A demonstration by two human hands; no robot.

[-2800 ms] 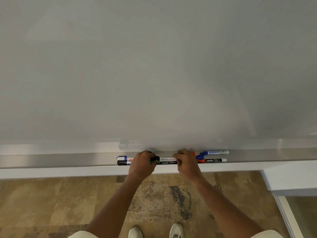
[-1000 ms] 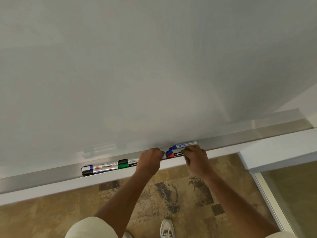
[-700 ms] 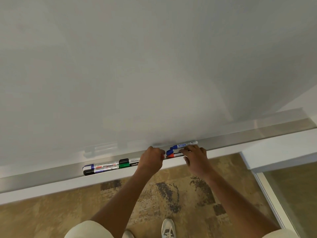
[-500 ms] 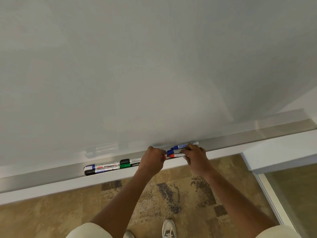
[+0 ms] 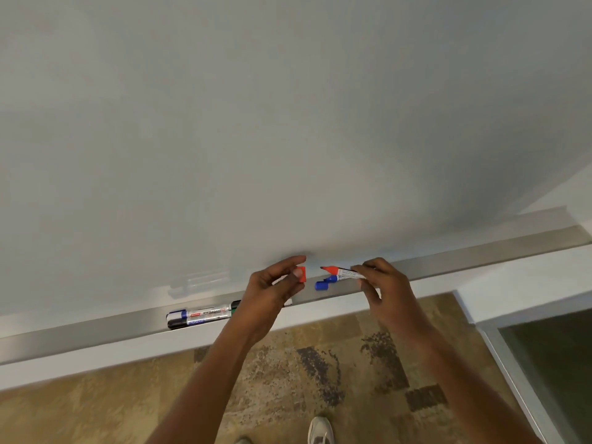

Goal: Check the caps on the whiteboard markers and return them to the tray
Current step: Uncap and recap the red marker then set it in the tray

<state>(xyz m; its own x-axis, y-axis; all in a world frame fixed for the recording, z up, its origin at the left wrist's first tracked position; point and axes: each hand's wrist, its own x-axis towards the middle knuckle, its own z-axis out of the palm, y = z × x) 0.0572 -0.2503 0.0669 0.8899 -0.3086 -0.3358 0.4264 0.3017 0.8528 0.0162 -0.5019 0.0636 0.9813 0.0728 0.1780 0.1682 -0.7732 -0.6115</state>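
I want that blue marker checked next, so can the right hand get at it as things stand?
Probably not yet: the right hand is shut on the uncapped red marker. The blue marker lies open in the tray just below.

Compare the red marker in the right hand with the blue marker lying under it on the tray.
The red marker is uncapped, its tip bare; the blue marker has its cap on. The red marker is held off the tray by the right hand, while the blue marker rests on the tray. The red one's cap sits apart in the left hand. Both point left.
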